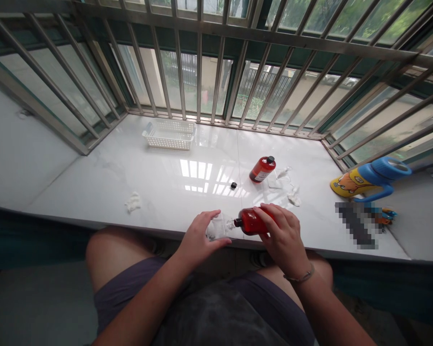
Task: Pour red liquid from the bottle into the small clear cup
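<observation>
My right hand grips a red bottle tipped sideways, its open neck pointing left at a small clear cup. My left hand is wrapped round that cup near the front edge of the white sill. A small black cap lies loose on the sill just behind. A second red bottle with a black cap lies tilted further back.
Crumpled white tissues lie at the left, and more wrappers at the right. A white plastic basket stands at the back by the metal window bars. A blue and yellow bottle lies at the right edge.
</observation>
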Demonstrator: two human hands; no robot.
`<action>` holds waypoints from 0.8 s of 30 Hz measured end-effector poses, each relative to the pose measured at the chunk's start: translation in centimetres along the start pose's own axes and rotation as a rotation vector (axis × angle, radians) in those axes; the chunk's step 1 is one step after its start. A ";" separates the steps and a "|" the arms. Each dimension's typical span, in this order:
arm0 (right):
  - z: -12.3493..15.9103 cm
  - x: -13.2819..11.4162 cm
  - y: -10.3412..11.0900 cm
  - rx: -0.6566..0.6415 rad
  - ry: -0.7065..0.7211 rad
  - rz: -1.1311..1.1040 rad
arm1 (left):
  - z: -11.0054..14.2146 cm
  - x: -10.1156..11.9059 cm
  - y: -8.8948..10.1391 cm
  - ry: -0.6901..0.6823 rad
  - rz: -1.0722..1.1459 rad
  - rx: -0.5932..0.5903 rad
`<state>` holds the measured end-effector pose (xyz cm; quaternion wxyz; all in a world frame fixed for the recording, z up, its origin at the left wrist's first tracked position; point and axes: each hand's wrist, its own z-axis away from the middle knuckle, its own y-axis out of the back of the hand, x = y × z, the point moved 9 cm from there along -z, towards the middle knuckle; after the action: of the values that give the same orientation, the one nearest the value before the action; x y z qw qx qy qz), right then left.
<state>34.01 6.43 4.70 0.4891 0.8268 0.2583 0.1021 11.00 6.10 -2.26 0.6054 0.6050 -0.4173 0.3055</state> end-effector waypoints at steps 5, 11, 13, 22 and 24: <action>-0.1 -0.1 0.1 -0.002 0.005 0.003 | 0.0 -0.1 -0.1 0.010 0.013 -0.007; -0.1 0.0 0.1 -0.004 0.000 -0.005 | -0.1 -0.4 -0.2 0.011 0.024 -0.006; -0.1 0.0 0.1 -0.004 -0.002 -0.010 | -0.1 -0.5 -0.3 0.012 0.029 -0.005; -0.1 0.0 0.2 -0.008 -0.006 -0.005 | -0.1 -0.7 -0.3 0.014 0.025 0.007; -0.1 0.0 0.2 -0.011 -0.005 -0.003 | 0.0 -0.8 -0.3 0.017 0.024 0.008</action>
<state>34.05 6.46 4.96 0.4944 0.8239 0.2579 0.1006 10.93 6.23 -3.07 0.6028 0.5999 -0.4179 0.3196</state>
